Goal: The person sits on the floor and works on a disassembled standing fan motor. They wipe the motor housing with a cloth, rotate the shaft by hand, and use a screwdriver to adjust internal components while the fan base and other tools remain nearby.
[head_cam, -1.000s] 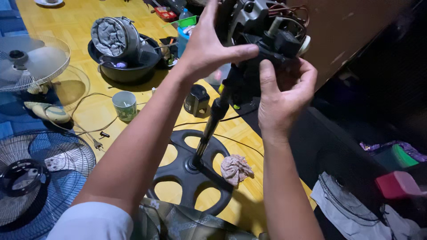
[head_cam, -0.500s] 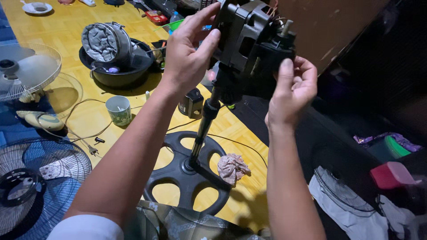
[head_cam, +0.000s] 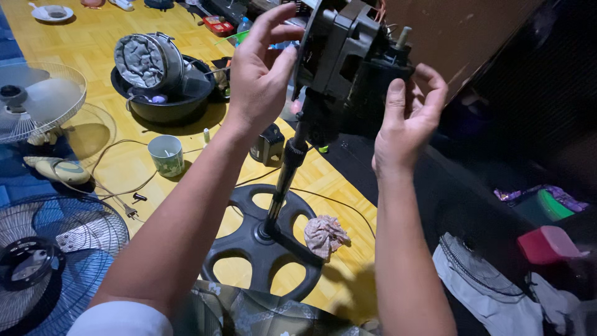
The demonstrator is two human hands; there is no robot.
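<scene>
Both hands on dark grey boxy fan motor head atop black stand pole.
L hand grips front, fingers spread; R hand half-open at rear. Best to steady w/ L, keep pole upright.

A yellow parquet floor carried the round black fan base, a crumpled rag, a green cup, a black basin and fan grilles.

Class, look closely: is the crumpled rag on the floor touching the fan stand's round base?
Touching. The head view shows the crumpled rag lying against the outer rim of the round base, no floor showing between.
</scene>
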